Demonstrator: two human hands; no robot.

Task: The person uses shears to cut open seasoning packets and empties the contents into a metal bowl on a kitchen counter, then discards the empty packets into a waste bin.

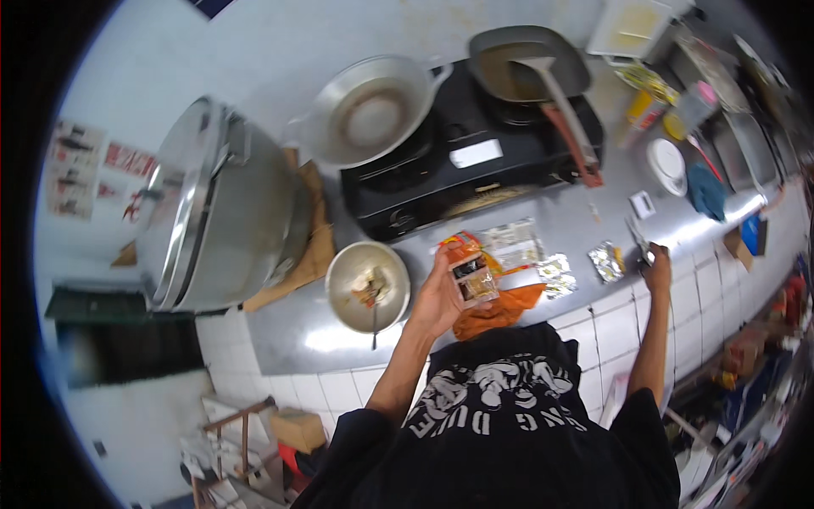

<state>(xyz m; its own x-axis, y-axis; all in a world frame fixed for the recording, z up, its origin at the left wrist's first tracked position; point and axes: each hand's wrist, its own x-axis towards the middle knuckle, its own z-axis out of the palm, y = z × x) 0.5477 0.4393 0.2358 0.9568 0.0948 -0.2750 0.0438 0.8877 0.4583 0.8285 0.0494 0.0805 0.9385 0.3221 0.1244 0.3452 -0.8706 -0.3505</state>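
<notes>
My left hand (439, 302) holds a clear seasoning packet (474, 280) with dark and brown contents, above the steel counter. Far to the right, my right hand (658, 264) grips the dark handle of a metal tool, possibly scissors (638, 235); blur hides its exact kind. Between the hands lie foil sachets (558, 275), another foil sachet (607, 261), an opened printed wrapper (514, 245) and an orange cloth (502, 312). Left of my left hand stands a metal bowl (343, 312) with food scraps and a spoon (374, 327) in it.
A black gas stove (407, 210) carries a two-handled metal wok (318, 133) and a square dark pan (575, 70) with a spatula across it. A large lidded steel pot (248, 210) stands at left. Bottles, a white lid (668, 165) and a teal cloth (706, 191) lie near the sink.
</notes>
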